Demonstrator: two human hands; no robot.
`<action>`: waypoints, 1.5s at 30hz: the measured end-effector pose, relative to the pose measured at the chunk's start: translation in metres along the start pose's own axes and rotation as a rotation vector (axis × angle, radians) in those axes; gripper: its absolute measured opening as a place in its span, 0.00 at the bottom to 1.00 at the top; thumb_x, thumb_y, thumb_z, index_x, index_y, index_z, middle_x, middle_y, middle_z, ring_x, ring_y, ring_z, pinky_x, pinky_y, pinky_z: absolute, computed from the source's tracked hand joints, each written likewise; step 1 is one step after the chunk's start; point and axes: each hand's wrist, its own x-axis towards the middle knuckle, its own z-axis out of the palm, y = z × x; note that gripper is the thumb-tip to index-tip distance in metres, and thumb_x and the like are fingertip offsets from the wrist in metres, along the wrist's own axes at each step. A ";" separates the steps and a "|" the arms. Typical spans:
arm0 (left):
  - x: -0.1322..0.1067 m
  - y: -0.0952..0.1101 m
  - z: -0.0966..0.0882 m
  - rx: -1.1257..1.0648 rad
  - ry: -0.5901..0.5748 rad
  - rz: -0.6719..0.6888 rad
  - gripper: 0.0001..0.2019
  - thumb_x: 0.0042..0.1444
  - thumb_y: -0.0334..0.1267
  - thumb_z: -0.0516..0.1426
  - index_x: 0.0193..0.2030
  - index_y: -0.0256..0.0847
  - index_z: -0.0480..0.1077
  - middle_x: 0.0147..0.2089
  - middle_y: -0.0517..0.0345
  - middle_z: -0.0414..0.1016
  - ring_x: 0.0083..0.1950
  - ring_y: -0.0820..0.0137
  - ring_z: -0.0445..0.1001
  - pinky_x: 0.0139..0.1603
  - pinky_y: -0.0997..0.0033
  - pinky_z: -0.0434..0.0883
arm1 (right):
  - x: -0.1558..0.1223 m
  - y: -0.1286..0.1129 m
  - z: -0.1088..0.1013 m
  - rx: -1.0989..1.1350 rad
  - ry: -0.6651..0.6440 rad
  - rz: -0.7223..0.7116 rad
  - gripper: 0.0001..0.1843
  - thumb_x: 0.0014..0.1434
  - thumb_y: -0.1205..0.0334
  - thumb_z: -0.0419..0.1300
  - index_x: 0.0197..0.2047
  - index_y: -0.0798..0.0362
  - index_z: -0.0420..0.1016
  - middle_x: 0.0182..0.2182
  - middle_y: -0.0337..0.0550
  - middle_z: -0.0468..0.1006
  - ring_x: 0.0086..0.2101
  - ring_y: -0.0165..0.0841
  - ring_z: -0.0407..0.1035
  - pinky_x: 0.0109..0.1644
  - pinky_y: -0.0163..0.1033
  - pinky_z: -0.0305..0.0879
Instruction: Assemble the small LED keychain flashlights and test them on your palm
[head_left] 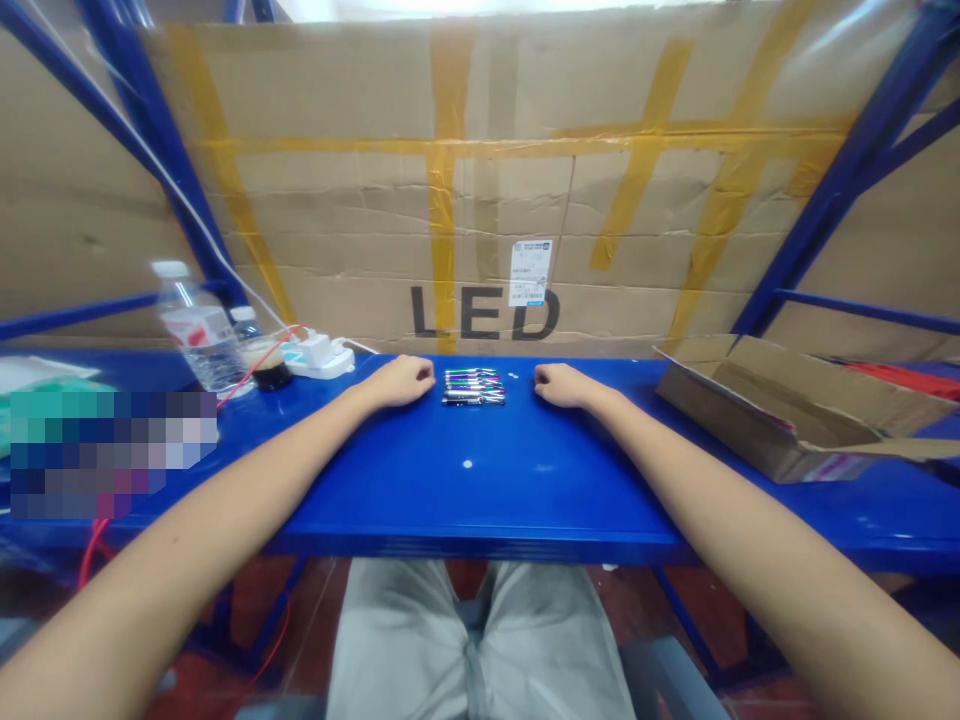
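Observation:
Several pens [474,386] lie side by side in a small stack of rows on the blue table [495,490], with silvery clips and some coloured barrels. Just left of them my left hand [405,380] rests on the tabletop, its fingers curled into a loose fist. On the other side, a little apart from the pens, my right hand [561,385] is also curled closed on the table. Neither hand touches the pens, and nothing shows in either one.
An open cardboard box [757,430] stands at the right. On the left are a water bottle [199,335], a small dark-liquid bottle [262,355] and a white power strip [322,358] with cables. A large cardboard sheet [360,220] marked LED rises behind.

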 end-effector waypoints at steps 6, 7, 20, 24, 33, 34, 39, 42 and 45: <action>-0.006 0.035 0.001 -0.050 0.028 0.277 0.10 0.62 0.41 0.53 0.39 0.40 0.74 0.42 0.52 0.79 0.42 0.65 0.74 0.44 0.67 0.67 | -0.003 -0.007 -0.002 0.038 0.021 -0.013 0.07 0.59 0.69 0.57 0.38 0.54 0.76 0.43 0.50 0.82 0.41 0.40 0.75 0.42 0.38 0.65; -0.007 0.039 0.002 -0.029 0.018 0.308 0.10 0.62 0.41 0.54 0.40 0.40 0.74 0.43 0.51 0.79 0.44 0.64 0.75 0.45 0.66 0.67 | -0.004 -0.010 -0.002 0.060 0.041 -0.033 0.07 0.59 0.69 0.57 0.37 0.54 0.76 0.42 0.49 0.82 0.41 0.40 0.74 0.42 0.38 0.64; -0.011 0.053 0.005 -0.019 -0.133 0.302 0.08 0.59 0.41 0.57 0.40 0.40 0.73 0.37 0.54 0.78 0.36 0.66 0.73 0.35 0.69 0.64 | -0.026 -0.064 -0.005 0.184 0.089 -0.547 0.07 0.59 0.64 0.63 0.41 0.56 0.79 0.39 0.47 0.76 0.39 0.36 0.70 0.45 0.39 0.65; -0.012 0.058 0.005 -0.028 -0.124 0.339 0.03 0.57 0.36 0.55 0.35 0.40 0.70 0.34 0.56 0.76 0.33 0.68 0.71 0.33 0.69 0.62 | -0.026 -0.065 -0.003 0.134 0.069 -0.596 0.06 0.58 0.67 0.64 0.40 0.56 0.80 0.38 0.47 0.75 0.41 0.38 0.70 0.48 0.40 0.65; -0.016 0.065 0.009 -0.159 0.007 0.373 0.06 0.63 0.34 0.50 0.45 0.41 0.64 0.42 0.54 0.75 0.40 0.65 0.73 0.41 0.67 0.66 | -0.019 -0.061 0.002 0.372 0.059 -0.584 0.05 0.60 0.64 0.59 0.33 0.55 0.73 0.34 0.44 0.76 0.36 0.35 0.68 0.43 0.40 0.63; -0.016 0.066 0.009 -0.158 0.013 0.370 0.06 0.64 0.35 0.49 0.46 0.41 0.64 0.43 0.53 0.76 0.41 0.65 0.74 0.42 0.66 0.67 | -0.019 -0.061 0.003 0.457 0.041 -0.559 0.05 0.60 0.63 0.59 0.34 0.55 0.73 0.34 0.44 0.76 0.35 0.35 0.68 0.42 0.39 0.64; -0.017 0.068 0.008 -0.091 -0.002 0.367 0.10 0.69 0.44 0.49 0.46 0.41 0.65 0.46 0.48 0.77 0.45 0.60 0.75 0.44 0.64 0.67 | -0.021 -0.061 0.001 0.685 -0.112 -0.458 0.07 0.61 0.60 0.57 0.35 0.55 0.71 0.28 0.42 0.77 0.31 0.34 0.70 0.38 0.38 0.65; -0.016 0.067 0.009 -0.044 -0.016 0.321 0.13 0.70 0.44 0.46 0.47 0.41 0.67 0.46 0.48 0.77 0.46 0.58 0.75 0.45 0.63 0.67 | -0.023 -0.060 -0.003 0.549 -0.081 -0.450 0.13 0.63 0.58 0.55 0.31 0.55 0.72 0.25 0.41 0.75 0.27 0.32 0.68 0.36 0.38 0.63; -0.013 0.065 0.012 -0.061 -0.022 0.286 0.15 0.71 0.43 0.44 0.47 0.41 0.68 0.47 0.48 0.77 0.46 0.58 0.75 0.46 0.63 0.67 | -0.025 -0.061 -0.006 0.456 -0.032 -0.484 0.15 0.65 0.58 0.53 0.30 0.55 0.74 0.24 0.41 0.75 0.27 0.33 0.68 0.36 0.38 0.62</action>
